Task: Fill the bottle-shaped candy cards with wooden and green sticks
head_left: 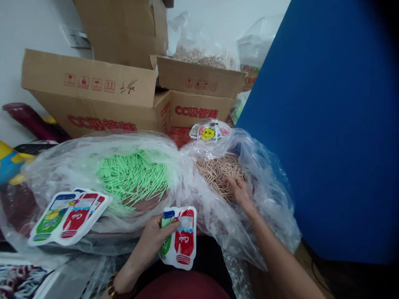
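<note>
My left hand (157, 234) grips a flat candy pouch (184, 236) by its left side, near my lap. The pouch has a red cola-bottle half and a green half, printed upside down to me. My right hand (239, 190) is in a pile of thin brown candy straws (215, 172), its fingers drawn together on some of them; the fingertips are partly hidden. These straws lie in an open clear plastic bag (264, 203). To the left, green candy straws (132, 176) fill another open clear bag (62, 166). Several similar pouches (67, 218) lie stacked on that bag's near left side.
Cardboard boxes (93, 101) with red lettering stand behind the bags. More pouches (210, 131) lie before the right-hand box (199, 108). A big blue panel (330, 133) borders the right side. At far left are a dark red bottle-like object (34, 120) and a yellow-blue toy (11, 164).
</note>
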Tool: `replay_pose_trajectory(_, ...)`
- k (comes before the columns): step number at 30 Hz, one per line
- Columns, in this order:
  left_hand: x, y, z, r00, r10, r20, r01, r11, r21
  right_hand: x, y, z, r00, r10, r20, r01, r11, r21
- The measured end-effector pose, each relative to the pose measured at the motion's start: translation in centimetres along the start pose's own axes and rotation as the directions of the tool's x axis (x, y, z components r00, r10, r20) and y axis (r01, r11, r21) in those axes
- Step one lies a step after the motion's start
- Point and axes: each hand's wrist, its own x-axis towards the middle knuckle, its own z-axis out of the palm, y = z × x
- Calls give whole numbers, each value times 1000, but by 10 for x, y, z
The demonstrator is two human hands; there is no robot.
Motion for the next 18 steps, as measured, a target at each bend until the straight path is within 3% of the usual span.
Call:
replay_pose_trajectory(10, -2, 2, 1, 1000, -18, -15, 18, 1000, -14, -9, 12, 11, 998, -69, -4, 69, 996, 54)
replay_pose_trajectory(14, -2, 3, 3, 1000, -19, -16, 19, 1000, -11, -8, 20, 16, 999, -54, 5, 54, 998, 19)
replay_pose_trajectory(18, -2, 2, 3, 1000, -9, 11, 9, 1000, 0, -9, 14, 16, 999, -34, -1, 34, 999, -34)
